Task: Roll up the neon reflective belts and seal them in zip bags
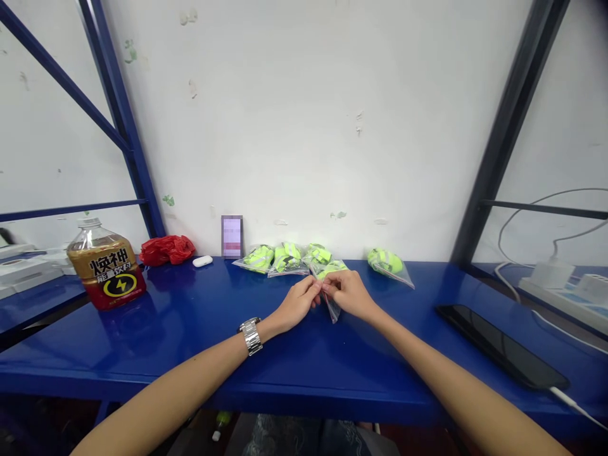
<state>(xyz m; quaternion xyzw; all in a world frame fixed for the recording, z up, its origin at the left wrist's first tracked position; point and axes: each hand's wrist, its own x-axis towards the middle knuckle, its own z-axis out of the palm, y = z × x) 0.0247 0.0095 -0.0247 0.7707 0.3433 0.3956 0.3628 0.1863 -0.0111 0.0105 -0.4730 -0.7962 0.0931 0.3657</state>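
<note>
White wall up top, blue table running beneath it, and on the left stands the big plastic bottle, white cap on, its gold-and-red label reading 焕神, then 能量饮料, over a ringed yellow lightning bolt. Just beside it, a crumpled red plastic bag, its inside hidden. Centre stage: left hand and right hand meet, each grip pinched narrow on the edge of a clear bag at the middle of the table, a neon yellow bundle inside it, probably folded cloth, though the fingers cover much of it. Behind and to the left, three similar bags with the same bright filling sit bunched near the wall; a lone bag lies off to the right. Far right, a dark-screened black phone, white cable in its end; by the wall, an upright phone, lit, its screen blurred beyond reading. Steel wristwatch on the left wrist, and smallest, a little white case.
</note>
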